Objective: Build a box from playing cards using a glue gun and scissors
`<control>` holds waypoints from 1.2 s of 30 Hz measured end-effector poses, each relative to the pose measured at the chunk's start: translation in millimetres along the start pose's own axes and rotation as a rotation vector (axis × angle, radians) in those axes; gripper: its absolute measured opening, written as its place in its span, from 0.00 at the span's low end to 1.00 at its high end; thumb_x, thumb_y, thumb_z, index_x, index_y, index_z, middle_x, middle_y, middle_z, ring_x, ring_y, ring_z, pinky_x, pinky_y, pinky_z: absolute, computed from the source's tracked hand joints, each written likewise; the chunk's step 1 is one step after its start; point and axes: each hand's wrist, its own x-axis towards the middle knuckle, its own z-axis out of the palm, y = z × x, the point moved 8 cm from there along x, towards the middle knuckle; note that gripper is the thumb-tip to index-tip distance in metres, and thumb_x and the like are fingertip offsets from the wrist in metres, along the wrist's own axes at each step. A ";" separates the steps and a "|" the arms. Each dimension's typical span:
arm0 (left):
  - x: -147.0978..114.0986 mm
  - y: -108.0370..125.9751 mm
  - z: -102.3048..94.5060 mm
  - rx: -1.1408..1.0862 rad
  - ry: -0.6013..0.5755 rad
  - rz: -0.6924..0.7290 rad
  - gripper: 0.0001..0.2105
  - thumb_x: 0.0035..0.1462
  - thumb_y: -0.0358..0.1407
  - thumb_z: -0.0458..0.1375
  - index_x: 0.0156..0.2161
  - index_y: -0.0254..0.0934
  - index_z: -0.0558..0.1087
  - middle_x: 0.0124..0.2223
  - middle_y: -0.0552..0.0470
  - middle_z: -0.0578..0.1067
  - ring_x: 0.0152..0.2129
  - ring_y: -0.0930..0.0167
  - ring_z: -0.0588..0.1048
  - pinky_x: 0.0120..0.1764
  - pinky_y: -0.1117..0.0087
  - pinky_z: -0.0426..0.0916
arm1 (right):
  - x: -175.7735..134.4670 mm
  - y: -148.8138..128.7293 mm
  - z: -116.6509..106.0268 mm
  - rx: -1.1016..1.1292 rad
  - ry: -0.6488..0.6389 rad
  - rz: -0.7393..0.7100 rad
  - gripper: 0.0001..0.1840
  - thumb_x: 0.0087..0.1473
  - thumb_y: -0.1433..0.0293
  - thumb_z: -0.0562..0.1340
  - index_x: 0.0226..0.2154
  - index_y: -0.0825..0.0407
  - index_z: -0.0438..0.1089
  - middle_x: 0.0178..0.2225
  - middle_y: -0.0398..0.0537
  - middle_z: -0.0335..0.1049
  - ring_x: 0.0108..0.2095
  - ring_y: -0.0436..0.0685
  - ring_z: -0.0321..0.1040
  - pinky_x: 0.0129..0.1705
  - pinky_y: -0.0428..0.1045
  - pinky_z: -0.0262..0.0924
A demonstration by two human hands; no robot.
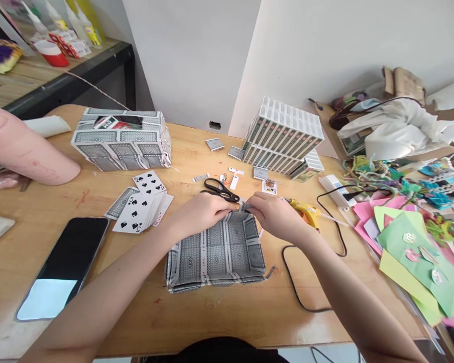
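An open box (pixel 217 247) made of grey-backed playing cards stands on the table in front of me. My left hand (pixel 202 214) pinches its far rim near the middle. Close beside it, my right hand (pixel 274 214) has its fingers closed on the same rim towards the right corner. A short grey card strip (pixel 245 207) shows between the fingertips of both hands; how it is fixed to the rim is hidden. Black-handled scissors (pixel 219 190) lie just beyond my left hand. A yellow glue gun (pixel 304 212) rests to the right of my right hand.
Loose playing cards (pixel 138 212) and a phone (pixel 66 262) lie on the left. Behind them stands a finished-looking card box (pixel 123 138). Stacked card packs (pixel 283 136) stand at the back. A black cable (pixel 287 267), a power strip (pixel 336 190) and coloured paper (pixel 419 257) occupy the right.
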 end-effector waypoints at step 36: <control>0.9 -8.1 0.4 -0.100 -0.017 -0.062 0.13 0.56 0.32 0.53 0.42 0.46 0.76 0.38 0.56 0.79 0.33 0.72 0.76 0.36 0.71 0.67 | -11.3 8.7 -2.9 0.165 0.047 -0.074 0.10 0.58 0.74 0.51 0.35 0.52 0.68 0.34 0.48 0.68 0.37 0.54 0.64 0.38 0.49 0.58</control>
